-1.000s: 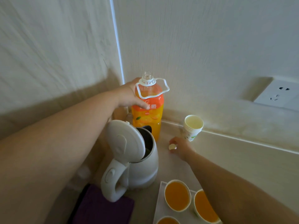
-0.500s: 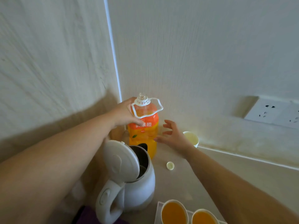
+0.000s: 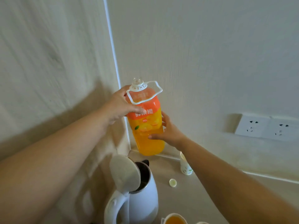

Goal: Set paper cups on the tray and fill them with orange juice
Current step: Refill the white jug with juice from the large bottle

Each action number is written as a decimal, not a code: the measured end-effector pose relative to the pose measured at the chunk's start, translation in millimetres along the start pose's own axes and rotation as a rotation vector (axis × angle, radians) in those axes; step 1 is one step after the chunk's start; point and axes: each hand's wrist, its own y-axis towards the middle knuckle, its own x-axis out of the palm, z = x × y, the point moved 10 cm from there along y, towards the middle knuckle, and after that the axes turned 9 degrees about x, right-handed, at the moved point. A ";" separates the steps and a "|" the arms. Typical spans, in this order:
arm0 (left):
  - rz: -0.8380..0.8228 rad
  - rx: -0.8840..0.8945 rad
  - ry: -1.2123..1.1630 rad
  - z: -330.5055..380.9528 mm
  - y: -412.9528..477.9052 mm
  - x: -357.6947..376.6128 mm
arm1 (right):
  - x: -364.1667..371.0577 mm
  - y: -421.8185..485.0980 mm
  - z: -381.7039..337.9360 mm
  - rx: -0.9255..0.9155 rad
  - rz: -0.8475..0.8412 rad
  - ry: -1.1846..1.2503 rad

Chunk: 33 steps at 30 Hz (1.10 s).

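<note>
The orange juice bottle [image 3: 146, 123] is uncapped, with a white carry loop at its neck, and hangs lifted off the counter near the wall corner. My left hand [image 3: 120, 105] grips its upper part. My right hand [image 3: 168, 131] holds its lower right side, thumb across the front. The bottle's small cap [image 3: 172, 182] lies on the counter. An empty paper cup [image 3: 185, 165] stands by the wall, partly hidden by my right forearm. A filled cup [image 3: 175, 219] shows at the bottom edge; the tray is out of view.
A white electric kettle [image 3: 137, 199] with its lid flipped open stands right below the bottle. Wall sockets [image 3: 267, 127] sit on the right wall. The two walls meet in a corner just behind the bottle.
The bottle has risen off the counter. My right hand let the cap lie on the counter, then moved up and took hold of the bottle's lower side. The view tilted upward.
</note>
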 end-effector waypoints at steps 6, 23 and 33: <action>0.012 0.100 -0.053 95.8 -21.5 -4.3 | -28.4 -57.0 -72.6 -0.157 -0.177 -0.013; -0.191 -0.027 -0.229 96.8 -117.0 99.0 | -87.6 -196.3 -1.6 -0.016 0.010 -0.123; 0.142 0.172 0.521 90.0 -168.7 89.4 | -110.6 -213.1 42.4 0.075 0.080 -0.248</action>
